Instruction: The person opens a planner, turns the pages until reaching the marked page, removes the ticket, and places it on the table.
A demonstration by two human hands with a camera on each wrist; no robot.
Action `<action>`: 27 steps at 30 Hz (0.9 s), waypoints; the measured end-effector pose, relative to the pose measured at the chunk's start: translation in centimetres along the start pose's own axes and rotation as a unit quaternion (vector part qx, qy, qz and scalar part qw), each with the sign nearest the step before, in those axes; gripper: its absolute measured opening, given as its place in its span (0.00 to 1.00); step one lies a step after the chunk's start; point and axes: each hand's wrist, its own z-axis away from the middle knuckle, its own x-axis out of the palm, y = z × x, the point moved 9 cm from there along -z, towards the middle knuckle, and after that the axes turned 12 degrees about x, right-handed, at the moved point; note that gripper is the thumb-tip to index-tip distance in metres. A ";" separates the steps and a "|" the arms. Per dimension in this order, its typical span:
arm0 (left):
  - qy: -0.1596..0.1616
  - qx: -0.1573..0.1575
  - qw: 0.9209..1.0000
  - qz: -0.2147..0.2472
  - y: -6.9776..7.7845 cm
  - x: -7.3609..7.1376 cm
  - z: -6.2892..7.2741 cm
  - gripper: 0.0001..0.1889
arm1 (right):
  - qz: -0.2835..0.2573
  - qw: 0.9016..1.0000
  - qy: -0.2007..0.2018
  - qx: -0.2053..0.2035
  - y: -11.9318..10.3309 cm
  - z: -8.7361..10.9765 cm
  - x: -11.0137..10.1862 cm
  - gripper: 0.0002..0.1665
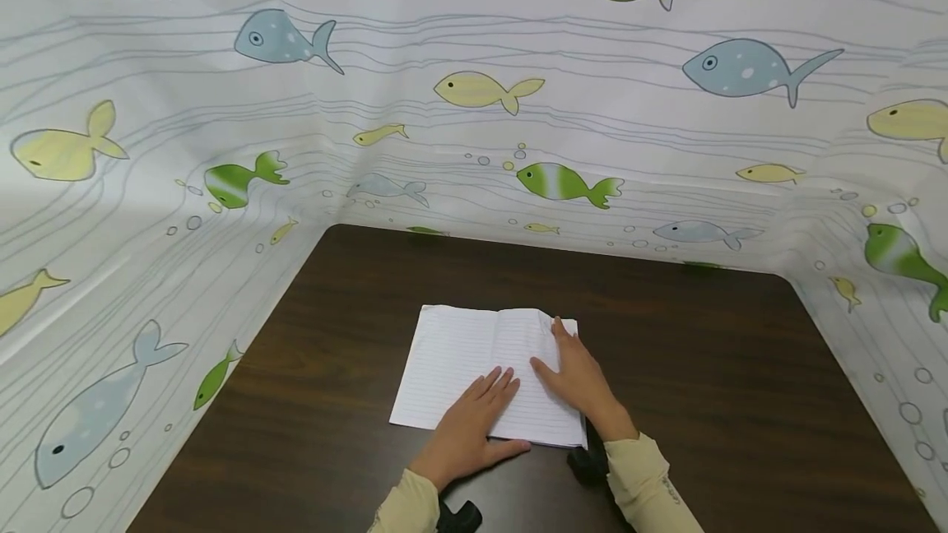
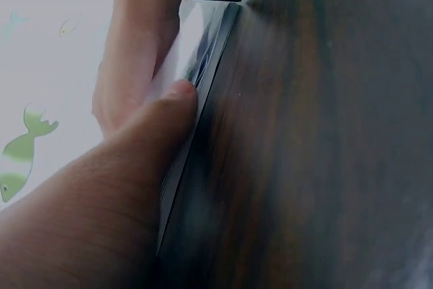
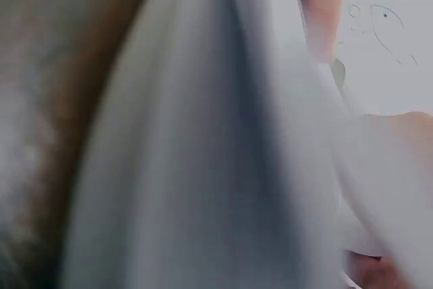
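Observation:
An open notebook (image 1: 459, 352) with blank ruled pages lies on the dark wooden table. My left hand (image 1: 470, 430) rests on the lower middle of the spread, fingers extended and thumb out along the near edge. On the right page lies my right hand (image 1: 581, 377), its index finger reaching to the top right corner and its thumb stretched across the paper. Near that corner the page lifts slightly. In the right wrist view, blurred page edges (image 3: 203, 167) stand fanned apart. The left wrist view shows the left thumb (image 2: 179, 96) at the notebook's edge.
Dark brown table (image 1: 333, 368) surface surrounds the notebook. White sheeting (image 1: 415, 23) printed with fish rises at the back and both sides. Black wrist devices (image 1: 587, 465) sit beneath both forearms, close to the notebook's near edge.

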 end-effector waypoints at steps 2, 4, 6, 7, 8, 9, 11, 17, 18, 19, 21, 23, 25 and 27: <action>-0.001 -0.016 1.000 0.020 -0.2 0.1 0.0 0.49 | -0.021 1.000 0.002 0.007 0.3 -0.1 -0.2 0.51; -0.001 -0.034 0.999 0.042 -0.5 0.3 0.0 0.52 | -0.035 0.999 0.001 0.015 0.7 -0.3 -0.3 0.50; -0.001 -0.050 0.997 0.061 -0.7 0.3 0.1 0.54 | -0.038 0.999 0.000 0.018 0.8 -0.5 -0.4 0.49; 0.000 -0.056 0.996 0.067 -0.8 0.3 0.1 0.55 | -0.040 0.999 0.001 0.017 0.8 -0.6 -0.5 0.48; 0.003 -0.060 0.996 0.071 -0.8 0.2 0.1 0.55 | -0.041 0.999 0.002 0.015 0.7 -0.6 -0.6 0.48; 0.005 -0.062 0.995 0.074 -0.9 0.1 0.2 0.55 | -0.042 0.999 0.002 0.014 0.6 -0.6 -0.6 0.47; 0.011 -0.066 0.995 0.076 -0.9 0.0 0.2 0.56 | -0.046 0.999 0.008 0.011 0.5 -0.6 -0.8 0.47; 0.042 -0.048 0.996 0.066 -0.9 -0.7 0.2 0.53 | -0.075 0.997 0.010 0.014 0.5 -0.5 -0.7 0.45; 0.046 -0.045 0.996 0.066 -0.8 -0.8 0.2 0.53 | -0.087 0.996 0.004 0.020 0.7 -0.5 -0.7 0.45; 0.049 -0.043 0.996 0.067 -0.8 -0.9 0.2 0.53 | -0.100 0.995 -0.002 0.028 0.8 -0.5 -0.7 0.44; 0.049 -0.049 0.995 0.071 -0.9 -0.9 0.3 0.54 | -0.134 0.990 -0.015 0.049 1.3 -0.4 -0.8 0.43; 0.047 -0.056 0.995 0.074 -1.0 -0.9 0.3 0.55 | -0.171 0.982 -0.024 0.074 1.7 -0.4 -1.1 0.44; 0.047 -0.064 0.994 0.075 -1.1 -0.9 0.3 0.57 | -0.199 0.975 -0.028 0.091 2.2 -0.4 -1.5 0.43; 0.050 -0.070 0.994 0.071 -1.2 -1.0 0.3 0.59 | -0.214 0.971 -0.026 0.102 2.6 -0.5 -1.9 0.41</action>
